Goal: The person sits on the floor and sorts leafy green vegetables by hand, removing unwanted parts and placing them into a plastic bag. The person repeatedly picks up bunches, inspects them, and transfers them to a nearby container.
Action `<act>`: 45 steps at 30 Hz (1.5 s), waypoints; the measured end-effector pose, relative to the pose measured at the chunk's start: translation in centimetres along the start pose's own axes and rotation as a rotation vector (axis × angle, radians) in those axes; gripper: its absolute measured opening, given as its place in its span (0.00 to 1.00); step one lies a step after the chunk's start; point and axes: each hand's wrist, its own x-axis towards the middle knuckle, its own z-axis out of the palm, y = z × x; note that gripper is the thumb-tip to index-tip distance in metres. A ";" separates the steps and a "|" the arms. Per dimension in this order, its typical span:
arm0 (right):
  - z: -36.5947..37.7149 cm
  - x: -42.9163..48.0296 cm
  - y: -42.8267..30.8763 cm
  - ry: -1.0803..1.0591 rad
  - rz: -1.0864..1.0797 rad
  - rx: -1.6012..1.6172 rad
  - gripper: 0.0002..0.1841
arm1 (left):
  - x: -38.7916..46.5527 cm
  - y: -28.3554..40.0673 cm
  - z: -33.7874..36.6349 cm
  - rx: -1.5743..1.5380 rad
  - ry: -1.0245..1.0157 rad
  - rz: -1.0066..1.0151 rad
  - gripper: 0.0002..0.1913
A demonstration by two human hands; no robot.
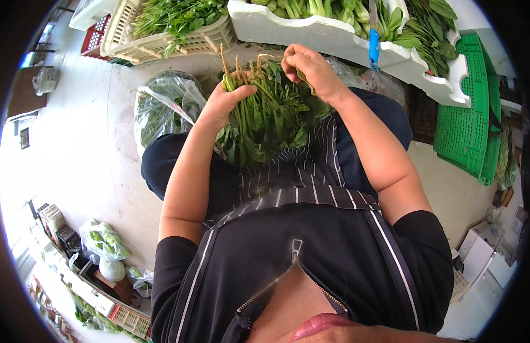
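Note:
My left hand (226, 98) grips a bunch of leafy greens (258, 113) by the stems near the roots. Thin pale-brown roots (238, 70) stick up past my fingers, and the leaves hang down toward my lap. To the right of the roots is my right hand (312, 70), its fingers curled and pinching together. A green leaf or stem piece (304, 79) shows under those fingers, partly hidden by them. Behind and below the bunch, more dark greens (310, 100) lie above the striped apron (299, 167).
A white foam box (282, 28) of vegetables stands ahead, with a blue-handled knife (373, 47) at its edge. At upper left is a cream plastic crate (179, 47) of herbs. A clear plastic bag (168, 107) of greens sits by my left knee; green crates (466, 115) stand at right.

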 end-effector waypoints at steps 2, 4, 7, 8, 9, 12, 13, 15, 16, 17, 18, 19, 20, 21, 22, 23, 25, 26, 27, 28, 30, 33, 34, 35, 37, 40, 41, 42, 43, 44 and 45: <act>-0.3 -0.3 -0.4 -0.055 -0.019 -0.666 0.20 | 0.0 0.0 -0.1 -0.024 -0.006 -0.011 0.19; 0.5 -0.7 -0.1 0.022 -0.200 -1.081 0.23 | -0.1 0.1 -0.2 -0.058 -0.023 -0.012 0.18; 2.0 -1.0 0.5 -0.047 -0.285 -0.763 0.20 | -0.3 0.1 -0.1 -0.071 -0.027 -0.049 0.18; 2.5 -1.1 0.8 -0.076 -0.307 -0.764 0.18 | -0.2 0.1 0.0 -0.073 -0.024 -0.062 0.18; 2.9 -1.2 0.9 -0.063 -0.291 -0.783 0.17 | -0.2 0.1 0.1 -0.078 -0.024 -0.068 0.18; 3.1 -1.2 1.0 -0.013 -0.299 -0.770 0.12 | -0.1 0.2 0.2 -0.083 -0.009 -0.074 0.18; 3.0 -1.1 1.0 -0.001 -0.316 -0.784 0.11 | -0.1 0.2 0.2 -0.069 0.002 -0.072 0.18; 2.8 -1.0 1.0 0.014 -0.369 -0.855 0.09 | -0.2 0.2 0.2 -0.046 0.008 -0.068 0.18; 2.7 -1.0 1.0 0.017 -0.405 -0.912 0.08 | -0.2 0.2 0.2 -0.039 0.003 -0.065 0.18; 2.7 -1.0 1.0 0.021 -0.440 -0.969 0.07 | -0.2 0.1 0.2 -0.037 -0.012 -0.051 0.18; 2.7 -1.0 0.9 0.024 -0.453 -0.981 0.07 | -0.2 0.1 0.2 -0.027 -0.010 -0.060 0.18; 2.7 -1.0 0.9 0.027 -0.467 -0.993 0.07 | -0.2 0.1 0.2 -0.023 -0.017 -0.056 0.19; 2.8 -1.0 0.7 0.030 -0.448 -1.024 0.07 | -0.1 0.1 0.2 -0.017 -0.023 -0.053 0.20; 2.7 -1.1 0.5 0.021 -0.413 -0.910 0.06 | -0.1 0.1 0.2 -0.020 -0.024 -0.050 0.20; 2.5 -1.2 0.2 0.012 -0.345 -0.813 0.06 | 0.0 0.1 0.2 -0.022 -0.023 -0.049 0.20; 2.3 -1.2 -0.2 0.002 -0.278 -0.716 0.05 | 0.0 0.1 0.1 -0.020 -0.008 -0.057 0.20; 1.5 -1.4 -0.9 -0.049 -0.233 -0.453 0.05 | -0.1 0.1 -0.1 -0.055 0.001 -0.082 0.19; 1.0 -1.3 -1.1 -0.053 -0.101 -0.476 0.06 | -0.1 0.1 -0.2 -0.085 -0.006 -0.081 0.18; 0.3 -1.0 -1.4 -0.097 -0.072 -0.460 0.07 | 0.0 0.1 -0.3 -0.073 0.005 -0.090 0.18; 0.0 -0.7 -1.4 -0.099 0.022 -0.632 0.12 | 0.0 0.1 -0.4 -0.074 -0.003 -0.083 0.18; 0.4 -0.5 -0.5 -0.004 -0.126 -0.745 0.17 | 0.0 0.1 -0.6 -0.072 -0.046 -0.062 0.18; 1.7 -0.3 1.2 -0.047 -0.170 -0.470 0.24 | 0.1 -0.1 -0.7 -0.084 -0.120 -0.032 0.18; 1.8 -0.2 1.4 -0.072 -0.142 -0.448 0.23 | 0.1 -0.2 -0.6 -0.099 -0.124 -0.032 0.17; 1.9 -0.2 1.6 -0.106 -0.071 -0.408 0.22 | 0.0 -0.2 -0.6 -0.111 -0.118 -0.040 0.17; 1.6 -0.2 1.4 -0.063 -0.088 -0.319 0.20 | -0.1 -0.4 -0.3 -0.109 -0.092 0.002 0.17; 1.3 -0.1 0.9 -0.012 -0.143 -0.417 0.19 | -0.1 -0.2 -0.2 -0.054 -0.042 0.073 0.15; 1.3 -0.1 0.8 0.006 -0.162 -0.446 0.18 | -0.1 -0.1 -0.2 -0.028 -0.025 0.099 0.15; 1.1 -0.2 0.6 0.006 -0.184 -0.514 0.17 | 0.0 0.1 -0.3 0.001 -0.026 0.122 0.14; 1.1 -0.2 0.6 0.025 -0.220 -0.530 0.16 | 0.0 0.4 -0.4 0.030 -0.026 0.146 0.14; 1.0 -0.2 0.5 0.044 -0.257 -0.545 0.16 | 0.0 0.6 -0.5 0.062 -0.013 0.159 0.13; 1.0 -0.2 0.6 0.057 -0.273 -0.549 0.16 | -0.1 0.7 -0.5 0.055 -0.024 0.179 0.13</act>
